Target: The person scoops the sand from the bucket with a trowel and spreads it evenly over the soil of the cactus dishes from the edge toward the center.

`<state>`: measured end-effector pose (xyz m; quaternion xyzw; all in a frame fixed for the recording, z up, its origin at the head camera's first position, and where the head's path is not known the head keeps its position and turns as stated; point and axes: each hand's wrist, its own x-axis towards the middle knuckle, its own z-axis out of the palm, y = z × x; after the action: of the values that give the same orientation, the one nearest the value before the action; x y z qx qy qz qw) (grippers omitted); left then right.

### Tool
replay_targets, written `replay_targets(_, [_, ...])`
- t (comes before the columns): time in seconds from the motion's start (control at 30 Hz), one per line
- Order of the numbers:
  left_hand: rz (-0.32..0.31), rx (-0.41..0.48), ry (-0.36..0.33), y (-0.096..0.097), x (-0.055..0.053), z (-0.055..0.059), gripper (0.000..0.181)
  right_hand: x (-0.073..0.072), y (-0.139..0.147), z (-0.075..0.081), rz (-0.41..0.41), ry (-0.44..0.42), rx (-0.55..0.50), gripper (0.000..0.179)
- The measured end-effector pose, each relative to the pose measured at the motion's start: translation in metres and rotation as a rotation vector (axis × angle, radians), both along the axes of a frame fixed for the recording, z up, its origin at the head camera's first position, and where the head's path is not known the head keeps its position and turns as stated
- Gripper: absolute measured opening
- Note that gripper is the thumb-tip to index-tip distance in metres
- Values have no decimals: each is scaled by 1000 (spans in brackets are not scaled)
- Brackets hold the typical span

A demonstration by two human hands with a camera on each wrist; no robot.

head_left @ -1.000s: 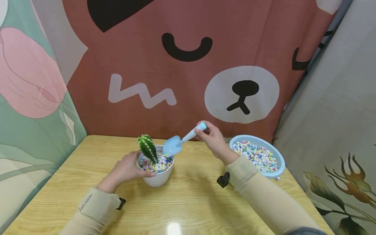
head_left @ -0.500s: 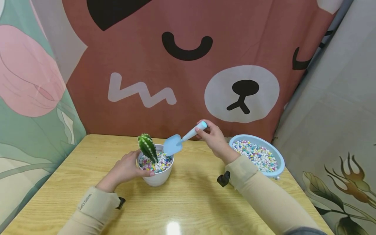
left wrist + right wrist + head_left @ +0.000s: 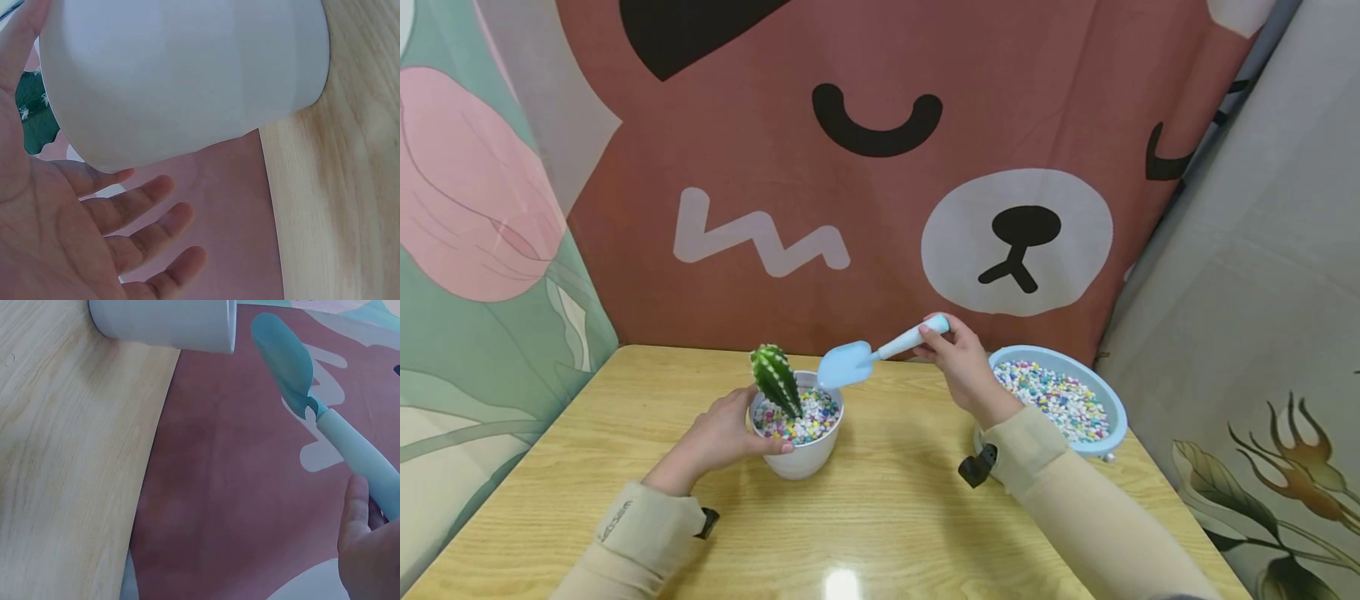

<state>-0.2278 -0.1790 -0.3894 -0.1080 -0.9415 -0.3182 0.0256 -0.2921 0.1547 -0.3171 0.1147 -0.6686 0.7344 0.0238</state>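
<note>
A reddish-brown fabric backdrop printed with a cartoon bear face (image 3: 880,250) fills the rear, and against it stands a light wood-grain table (image 3: 880,525). Two beige sleeves (image 3: 1097,500) reach in from the near edge. On the table's right, partly behind the right sleeve, sits a pale blue oval plastic basin (image 3: 1117,417) filled with small multicoloured pebbles (image 3: 1060,400). The two hands are well apart. The left hand (image 3: 722,433) grips a smooth, round white pot (image 3: 801,462) left of the table's middle, thumb over the near rim; in the left wrist view one finger touches the wall while the other three spread clear of it. The right hand (image 3: 962,367) pinches the handle end of a light blue plastic trowel (image 3: 887,348), whose blade slants down toward the pot's right rim; in the right wrist view a gap shows between blade and rim. In the pot a green ribbed cactus with white tufts (image 3: 777,382) leans left, its base amid white, yellow, pink and blue pebbles (image 3: 808,425).
</note>
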Motion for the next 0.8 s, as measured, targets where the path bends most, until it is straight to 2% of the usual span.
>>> replay_targets(0.3, [-7,29,9,-2,1,-2,110,9,12,2,-18,-96,-156,6])
replay_targets(0.43, [-3,25,8,-3,3,-3,111,15,20,4,-20,-116,-203,7])
replay_targets(0.8, [-18,86,-16,-2,-1,-6,116,35,74,8,-116,-150,-322,12])
